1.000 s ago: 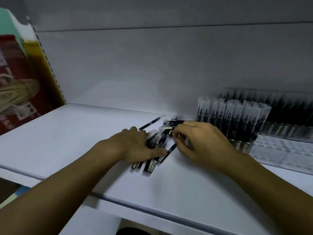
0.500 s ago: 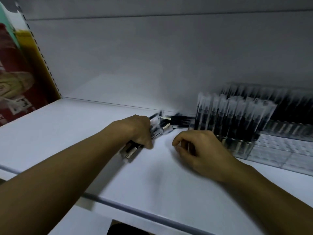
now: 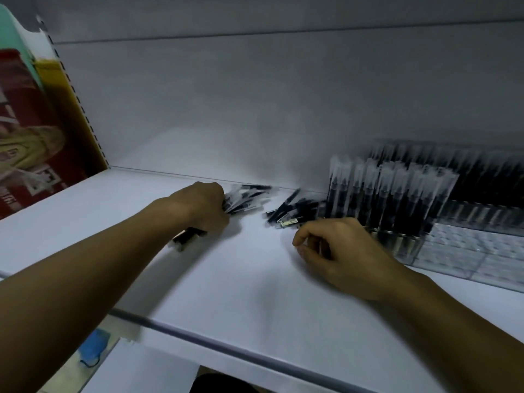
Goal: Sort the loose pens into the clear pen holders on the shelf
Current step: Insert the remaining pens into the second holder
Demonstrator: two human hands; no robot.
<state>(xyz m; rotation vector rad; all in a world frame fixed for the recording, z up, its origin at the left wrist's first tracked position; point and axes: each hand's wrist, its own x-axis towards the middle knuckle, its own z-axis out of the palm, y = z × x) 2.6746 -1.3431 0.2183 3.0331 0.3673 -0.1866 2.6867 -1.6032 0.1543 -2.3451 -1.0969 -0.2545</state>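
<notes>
Shelf (image 3: 226,279): pen bundle (image 3: 244,198) inside left fingers (image 3: 219,222)

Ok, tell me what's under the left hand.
A bundle of pens runs beneath the left hand, which grips it. Clear-capped ends stick out beyond it and dark ends nearer the camera. The hand's back hides their middles and most of the fingers, so the count is unclear.

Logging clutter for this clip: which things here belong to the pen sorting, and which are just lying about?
Job: left hand, bundle of pens it grips, loose pens, pen holder, shelf.
Lying about: poster, blue thing below.
</notes>
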